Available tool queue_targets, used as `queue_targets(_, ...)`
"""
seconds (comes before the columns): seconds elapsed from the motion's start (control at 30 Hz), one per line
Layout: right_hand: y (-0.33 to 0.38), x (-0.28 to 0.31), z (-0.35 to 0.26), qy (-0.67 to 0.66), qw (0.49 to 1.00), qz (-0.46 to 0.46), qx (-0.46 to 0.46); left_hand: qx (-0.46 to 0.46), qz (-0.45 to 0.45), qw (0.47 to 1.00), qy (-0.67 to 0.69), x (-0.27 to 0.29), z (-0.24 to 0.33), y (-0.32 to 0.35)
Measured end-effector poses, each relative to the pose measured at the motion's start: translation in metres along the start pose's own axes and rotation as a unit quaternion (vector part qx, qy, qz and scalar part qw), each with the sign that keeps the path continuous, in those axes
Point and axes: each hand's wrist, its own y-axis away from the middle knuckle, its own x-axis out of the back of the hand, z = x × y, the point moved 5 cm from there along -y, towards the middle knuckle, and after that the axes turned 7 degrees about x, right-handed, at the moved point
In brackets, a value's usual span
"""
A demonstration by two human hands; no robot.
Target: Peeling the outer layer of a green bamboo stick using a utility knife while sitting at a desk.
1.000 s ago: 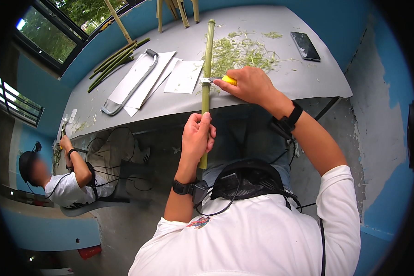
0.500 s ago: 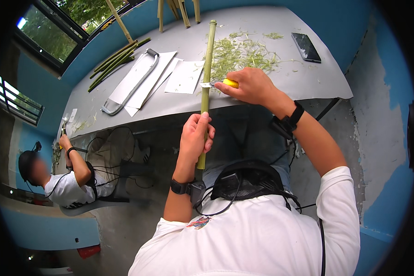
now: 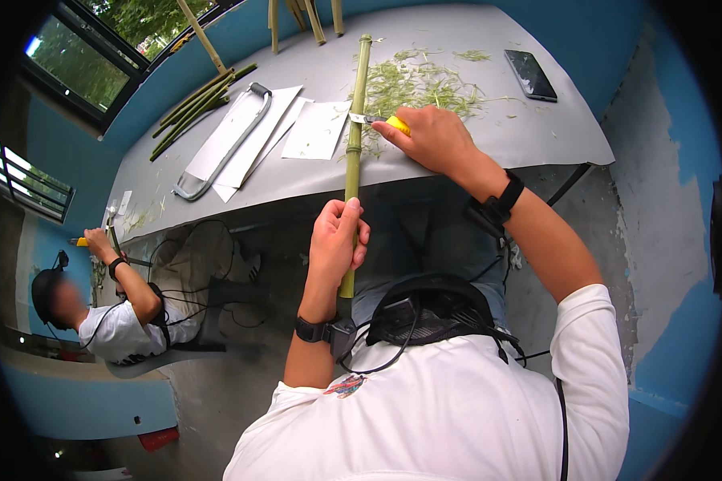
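A green bamboo pole (image 3: 354, 164) runs from near my lap out over the table, its far end resting above the tabletop. My left hand (image 3: 338, 232) is wrapped round its near part, thumb on top. In my right hand (image 3: 435, 138) is a yellow-handled utility knife (image 3: 396, 126), its blade lying across the pole a little short of the far half. Pale green bamboo shavings (image 3: 425, 90) are heaped on the table to the right of the pole.
On the grey table (image 3: 529, 132) lie a smartphone (image 3: 530, 75), white paper sheets (image 3: 316, 131), a hacksaw (image 3: 231, 143) and several thin bamboo stalks (image 3: 188, 120). Bamboo legs (image 3: 313, 22) stand at the back. At the left sits another person (image 3: 128, 317) holding a yellow-handled tool.
The knife blade has shifted along the pole, away from me, with my right hand. My left hand keeps its hold. The other person's hand has drawn back, showing a yellow handle.
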Motion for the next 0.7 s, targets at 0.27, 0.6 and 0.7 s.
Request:
queue_targets(0.27, 0.004, 0.01, -0.014, -0.046, 0.997, -0.034, 0.056, 0.043, -0.03, 0.999, 0.0, -0.001, 0.006, -0.002)
queue_targets(0.6, 0.0, 0.009, -0.012, -0.05, 0.995, -0.079, 0.042, 0.054, -0.066, 0.995, 0.054, -0.007, 0.003, -0.005)
queue_targets(0.7, -0.002, 0.006, -0.012, -0.042, 0.994, -0.092, 0.039, 0.063, -0.058, 0.995, 0.045, -0.007, 0.004, -0.003)
